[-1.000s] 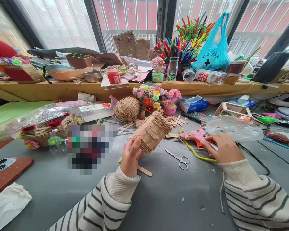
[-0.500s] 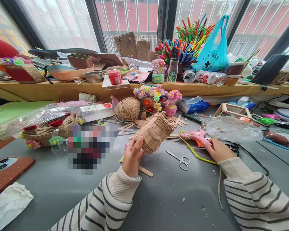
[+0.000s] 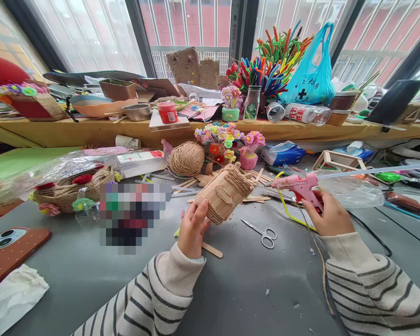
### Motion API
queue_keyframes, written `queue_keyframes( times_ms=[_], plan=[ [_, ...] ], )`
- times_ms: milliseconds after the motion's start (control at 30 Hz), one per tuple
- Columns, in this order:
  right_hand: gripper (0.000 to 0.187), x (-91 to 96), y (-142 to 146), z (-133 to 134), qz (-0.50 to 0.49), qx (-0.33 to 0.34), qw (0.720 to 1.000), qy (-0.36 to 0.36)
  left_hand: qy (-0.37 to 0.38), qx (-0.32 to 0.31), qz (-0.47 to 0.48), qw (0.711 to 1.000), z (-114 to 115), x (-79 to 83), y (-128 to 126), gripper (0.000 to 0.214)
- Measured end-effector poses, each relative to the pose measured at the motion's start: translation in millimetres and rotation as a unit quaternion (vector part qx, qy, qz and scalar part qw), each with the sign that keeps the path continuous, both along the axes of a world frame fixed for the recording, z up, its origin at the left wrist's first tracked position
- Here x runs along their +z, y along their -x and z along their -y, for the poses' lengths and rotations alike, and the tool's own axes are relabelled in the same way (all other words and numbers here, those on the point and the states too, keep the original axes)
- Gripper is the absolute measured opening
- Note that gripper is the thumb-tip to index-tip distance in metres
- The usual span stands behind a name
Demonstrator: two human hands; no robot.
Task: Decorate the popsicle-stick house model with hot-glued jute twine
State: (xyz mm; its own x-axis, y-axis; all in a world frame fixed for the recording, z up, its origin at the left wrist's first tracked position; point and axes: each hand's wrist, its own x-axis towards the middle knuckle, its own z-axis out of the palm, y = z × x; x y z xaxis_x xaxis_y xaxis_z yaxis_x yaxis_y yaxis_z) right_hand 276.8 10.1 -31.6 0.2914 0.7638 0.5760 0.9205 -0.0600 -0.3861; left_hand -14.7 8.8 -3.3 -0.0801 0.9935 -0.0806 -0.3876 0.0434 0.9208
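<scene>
My left hand grips the lower end of a small holder made of popsicle sticks and wound with twine, tilted above the grey table. My right hand is closed round the handle of a pink glue gun, lifted off the table with its nozzle pointing left toward the holder. A clear glue stick juts from the gun's back to the right. Small scissors lie between my hands, and a loose popsicle stick lies by my left wrist.
A twine ball, loose popsicle sticks and pipe-cleaner flower pots lie behind the holder. A twine basket in plastic and a phone are at left. A wooden shelf crowded with craft supplies runs along the window.
My right hand took hold of the pink glue gun and lifted it off the table, its nozzle now pointing toward the holder. My left hand kept the holder steady.
</scene>
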Motion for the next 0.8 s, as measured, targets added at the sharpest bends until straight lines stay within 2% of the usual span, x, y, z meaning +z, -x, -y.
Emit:
queue_keyframes(
  times_ms=[233, 367, 467, 600, 800],
  plan=[
    [0.044, 9.4, 3, 5, -0.014, -0.018, 0.998, -0.057, 0.007, -0.024, 0.013, 1.000, 1, 4.6, 0, 0.063],
    [0.050, 17.0, 10, 10, -0.084, -0.064, 0.993, -0.058, -0.015, -0.028, -0.003, 0.999, 0, 0.2, 0, 0.064],
    [0.054, 24.3, 17, 13, -0.155, -0.083, 0.983, -0.058, -0.042, -0.004, -0.038, 0.998, 0, -2.7, 0, 0.063],
    [0.053, 34.0, 23, 17, -0.273, -0.055, 0.958, -0.073, -0.102, 0.013, -0.095, 0.990, 3, -2.1, -2, 0.065],
    [0.046, 48.6, 35, 26, -0.317, -0.019, 0.945, -0.078, -0.194, -0.012, -0.229, 0.954, 13, -3.4, -3, 0.065]
  ],
)
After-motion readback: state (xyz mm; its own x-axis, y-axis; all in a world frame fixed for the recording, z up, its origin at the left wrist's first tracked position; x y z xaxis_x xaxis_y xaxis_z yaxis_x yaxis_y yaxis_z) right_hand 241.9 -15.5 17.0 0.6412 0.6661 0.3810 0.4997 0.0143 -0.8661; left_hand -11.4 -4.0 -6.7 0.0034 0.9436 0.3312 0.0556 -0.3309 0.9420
